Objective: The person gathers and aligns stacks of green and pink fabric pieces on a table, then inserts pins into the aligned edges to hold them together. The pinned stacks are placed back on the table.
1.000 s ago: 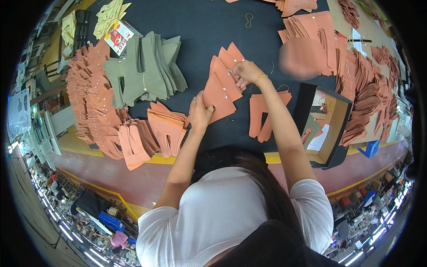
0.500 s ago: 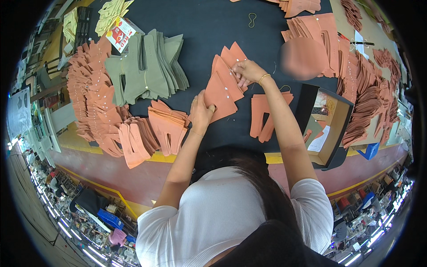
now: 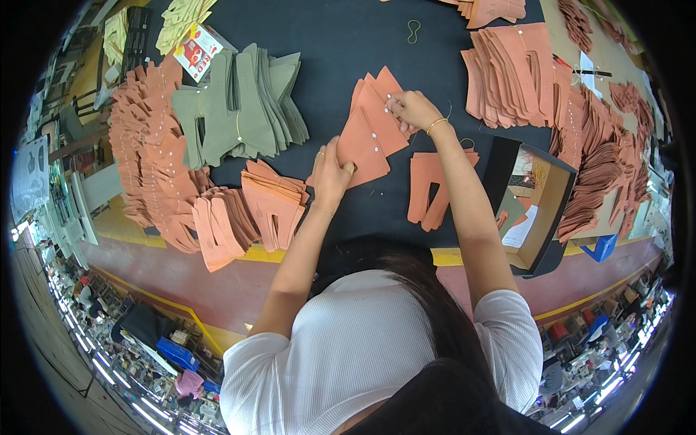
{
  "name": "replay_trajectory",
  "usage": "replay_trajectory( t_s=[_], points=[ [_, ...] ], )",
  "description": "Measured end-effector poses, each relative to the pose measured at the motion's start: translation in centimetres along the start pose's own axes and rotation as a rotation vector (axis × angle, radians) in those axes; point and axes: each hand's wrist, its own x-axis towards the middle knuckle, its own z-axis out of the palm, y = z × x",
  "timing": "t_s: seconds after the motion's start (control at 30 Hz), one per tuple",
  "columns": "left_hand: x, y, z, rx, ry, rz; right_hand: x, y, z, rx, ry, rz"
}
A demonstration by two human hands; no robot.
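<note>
One black worktop (image 3: 341,47) is loaded mostly along its edges. Along the L edge, a long row of salmon cut panels (image 3: 148,156) is lined up; next to it, a stack of grn slotted panels (image 3: 254,109) is laid. Nr the upper R corner, a salmon slotted stack (image 3: 510,76) is placed; at the lower R corner, an open black box (image 3: 499,181) is stood. Fanned salmon panels (image 3: 362,148), approx. ctr, are held between the hands. Nr the front edge, a small slotted bundle (image 3: 428,192) is set by the R forearm.

The panels' lower L side is gripped by the L hand (image 3: 332,174), thumb on top. The R hand (image 3: 413,112) is bent at their upper R edge, touching; whether anything is pinched there can't be told.

Vs. 0.5 s ago, the rear panels have been shifted R w/ the R hand, so more of their face is exposed beside the front one. White labels (image 3: 374,135) are seen on them.
</note>
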Motion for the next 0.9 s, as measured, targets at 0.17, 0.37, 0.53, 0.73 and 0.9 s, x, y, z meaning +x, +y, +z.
replay_trajectory(
  t_s=[0.17,0.37,0.53,0.73,0.9],
  points=[
    [0.9,0.2,0.2,0.024,-0.004,-0.006,1.0,1.3,0.8,-0.222,0.167,-0.086],
    [0.4,0.2,0.0,0.024,-0.024,-0.031,1.2,1.9,1.6,-0.294,0.232,-0.105],
    [-0.3,0.1,-0.4,0.020,-0.043,-0.064,1.3,1.8,1.9,-0.305,0.245,-0.081],
    [-0.3,0.0,-0.7,0.028,-0.061,-0.101,0.0,1.8,2.3,-0.136,0.390,-0.181],
    [-0.4,-0.2,-0.5,0.010,-0.051,-0.078,-0.6,1.9,2.9,-0.084,0.326,-0.140]
  ],
)
